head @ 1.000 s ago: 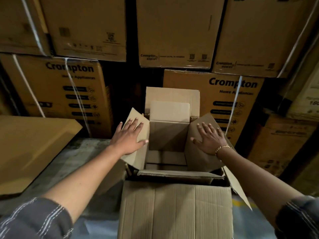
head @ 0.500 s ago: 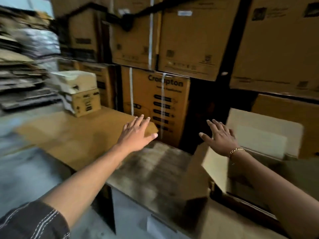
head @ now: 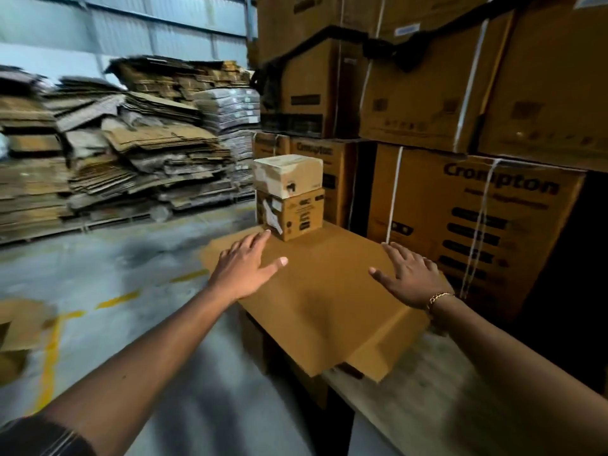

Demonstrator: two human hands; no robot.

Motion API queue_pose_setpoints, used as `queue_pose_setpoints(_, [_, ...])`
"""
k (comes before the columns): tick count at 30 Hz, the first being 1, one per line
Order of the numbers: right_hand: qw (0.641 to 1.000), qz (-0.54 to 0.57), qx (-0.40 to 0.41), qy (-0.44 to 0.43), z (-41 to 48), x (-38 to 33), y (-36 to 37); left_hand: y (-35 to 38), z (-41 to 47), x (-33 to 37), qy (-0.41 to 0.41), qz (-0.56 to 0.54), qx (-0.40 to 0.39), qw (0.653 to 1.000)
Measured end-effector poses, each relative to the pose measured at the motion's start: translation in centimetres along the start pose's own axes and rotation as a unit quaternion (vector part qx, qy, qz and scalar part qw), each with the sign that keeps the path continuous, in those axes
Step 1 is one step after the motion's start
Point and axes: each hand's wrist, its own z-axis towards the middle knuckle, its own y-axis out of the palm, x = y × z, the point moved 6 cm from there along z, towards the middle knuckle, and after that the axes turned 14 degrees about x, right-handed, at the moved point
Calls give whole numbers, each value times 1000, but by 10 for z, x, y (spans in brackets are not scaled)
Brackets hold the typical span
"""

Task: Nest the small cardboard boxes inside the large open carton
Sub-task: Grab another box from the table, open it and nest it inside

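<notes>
**Asker:** Where are the small boxes?

**Describer:** Two small cardboard boxes stand stacked, one squarely on the other. The upper pale box (head: 287,174) rests on the lower brown box (head: 291,213), which carries printed labels. The stack sits at the far end of a flat cardboard sheet (head: 322,301) that lies across a bench-like surface. The large open carton is not in view.

**Asker:** And the hands?

**Describer:** Both are bare, empty and spread wide, palms down, over the sheet. The left hand (head: 248,266) hovers with its fingertips just short of the lower box's near bottom corner. The right hand (head: 409,278), with a gold bracelet at the wrist, is farther off to the right.

**Asker:** So which way does the stack lie?

**Describer:** Straight ahead and slightly right of the left hand, ahead and well left of the right hand. The left is clearly nearer. The boxes' longer sides run left to right, so I judge a two-handed grasp would take them by the ends.

**Asker:** What surrounds this?

**Describer:** Large strapped cartons (head: 470,225) rise behind and to the right. Heaps of flattened cardboard (head: 115,149) fill the left background, across a grey floor with yellow markings.
</notes>
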Motion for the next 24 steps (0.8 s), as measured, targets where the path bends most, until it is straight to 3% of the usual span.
queue_pose_setpoints(11, [993,108,-23,31,193,-77,120,66,138,-122,-14,-1,9,1000])
queue_pose_setpoints(17, [978,200,-27,52,314,-121,169,105,250,-181,-13,15,-17,1000])
queue_pose_setpoints(24, [946,301,-31,116,432,-162,228,166,374,-251,-48,-54,-27,997])
